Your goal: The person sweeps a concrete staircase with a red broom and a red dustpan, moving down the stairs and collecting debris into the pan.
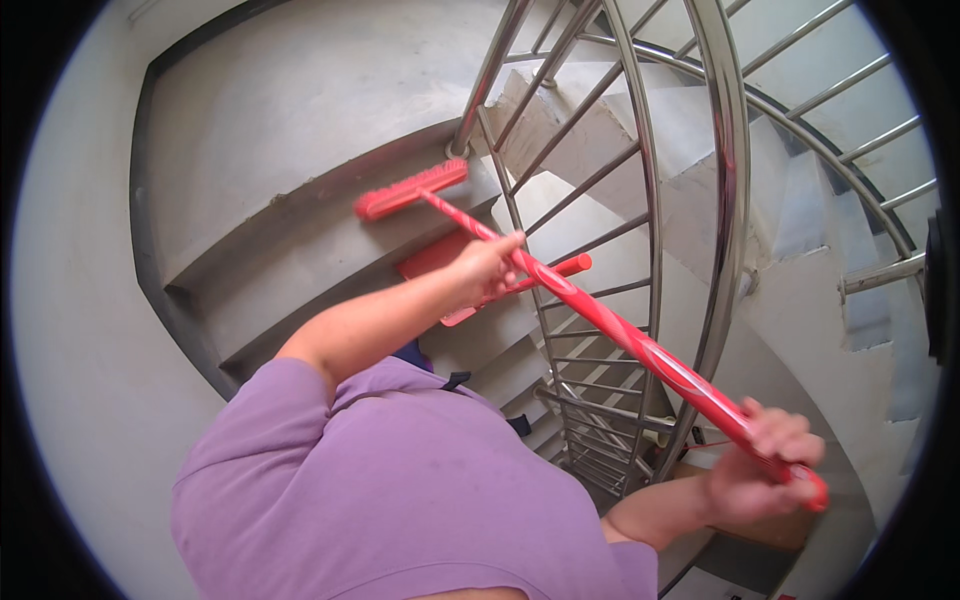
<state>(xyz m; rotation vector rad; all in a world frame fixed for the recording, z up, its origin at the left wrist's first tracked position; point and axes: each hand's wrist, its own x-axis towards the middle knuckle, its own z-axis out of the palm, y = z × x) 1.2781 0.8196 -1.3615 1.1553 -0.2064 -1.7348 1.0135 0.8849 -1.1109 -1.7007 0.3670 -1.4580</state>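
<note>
A red push-type broom with a long handle (630, 337) slants across my view. Near its lower end, my left hand (487, 270) is closed around the handle. My right hand (772, 461), slightly blurred, grips the handle close to its top end. The red broom head (412, 191) is at the stair step (322, 217), its bristles toward the riser and away from me. Below my left forearm shows a red dustpan (435, 253), partly hidden by the arm. Its handle (570, 265) passes behind the broom handle; whether my left fingers also touch it, I cannot tell.
A stainless steel railing (724, 187) with several bars runs close to the broom handle on the right. Beyond it, more stairs (795, 195) curve along. A pale wall (82, 300) with a dark skirting (176, 330) bounds the left. Above the steps lies a landing (300, 97).
</note>
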